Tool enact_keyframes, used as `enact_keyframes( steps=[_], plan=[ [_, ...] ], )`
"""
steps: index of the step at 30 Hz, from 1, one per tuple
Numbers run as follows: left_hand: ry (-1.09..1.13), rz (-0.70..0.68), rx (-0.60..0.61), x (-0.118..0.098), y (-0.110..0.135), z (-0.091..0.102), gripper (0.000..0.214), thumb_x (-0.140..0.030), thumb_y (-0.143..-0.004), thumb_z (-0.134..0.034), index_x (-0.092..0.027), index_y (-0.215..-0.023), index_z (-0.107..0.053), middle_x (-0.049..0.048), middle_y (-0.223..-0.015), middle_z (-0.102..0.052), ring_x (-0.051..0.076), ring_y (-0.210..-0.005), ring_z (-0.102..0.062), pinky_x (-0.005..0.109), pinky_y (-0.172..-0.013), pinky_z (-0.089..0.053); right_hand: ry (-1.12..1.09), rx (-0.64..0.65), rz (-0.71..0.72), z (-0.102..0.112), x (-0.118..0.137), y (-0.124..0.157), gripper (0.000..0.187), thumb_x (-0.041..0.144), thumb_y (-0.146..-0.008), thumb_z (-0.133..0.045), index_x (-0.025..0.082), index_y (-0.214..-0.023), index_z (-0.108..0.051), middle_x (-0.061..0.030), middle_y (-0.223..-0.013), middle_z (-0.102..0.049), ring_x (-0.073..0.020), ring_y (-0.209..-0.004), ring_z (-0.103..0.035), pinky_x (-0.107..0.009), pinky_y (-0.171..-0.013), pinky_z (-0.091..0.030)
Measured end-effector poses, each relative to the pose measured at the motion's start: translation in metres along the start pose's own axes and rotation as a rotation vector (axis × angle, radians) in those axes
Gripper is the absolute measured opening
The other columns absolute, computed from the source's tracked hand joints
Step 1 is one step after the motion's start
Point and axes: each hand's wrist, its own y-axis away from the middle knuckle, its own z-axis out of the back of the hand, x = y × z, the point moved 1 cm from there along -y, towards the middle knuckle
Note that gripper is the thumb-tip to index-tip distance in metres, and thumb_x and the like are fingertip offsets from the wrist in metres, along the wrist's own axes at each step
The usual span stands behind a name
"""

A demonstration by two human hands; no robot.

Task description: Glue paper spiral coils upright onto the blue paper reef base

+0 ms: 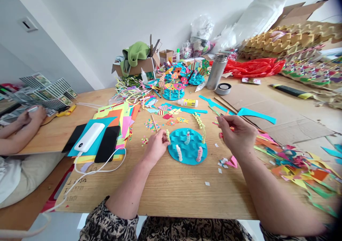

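A round blue paper disc lies on the wooden table in front of me, with small twisted paper coils standing on it. My left hand is at the disc's left edge, fingers pinched on a pale yellow paper coil. My right hand hovers to the right of the disc, fingers closed on a thin strip I cannot make out clearly. A longer yellow-green folded paper chain rises from the disc's far right edge.
Coloured paper sheets, two dark phones and a white power bank lie left. Paper fish, a glue bottle, a steel flask, a tape roll and finished blue crafts sit behind. Paper scraps cover the right. Another person's hands are far left.
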Motion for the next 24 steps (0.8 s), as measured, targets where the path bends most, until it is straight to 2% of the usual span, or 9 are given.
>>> enact_keyframes(
  steps=[24],
  plan=[
    [-0.016, -0.037, 0.03, 0.0023, -0.0018, -0.0013, 0.029, -0.002, -0.065, -0.068, -0.02, -0.08, -0.052, -0.0058, -0.064, -0.061, 0.012, -0.062, -0.061, 0.021, -0.06, -0.044, -0.048, 0.031, -0.051, -0.003, -0.004, 0.0014, 0.018, 0.036, -0.081, -0.061, 0.021, -0.073, -0.065, -0.0007, -0.065, -0.063, -0.015, -0.057, -0.057, -0.029, -0.059, -0.045]
  ],
)
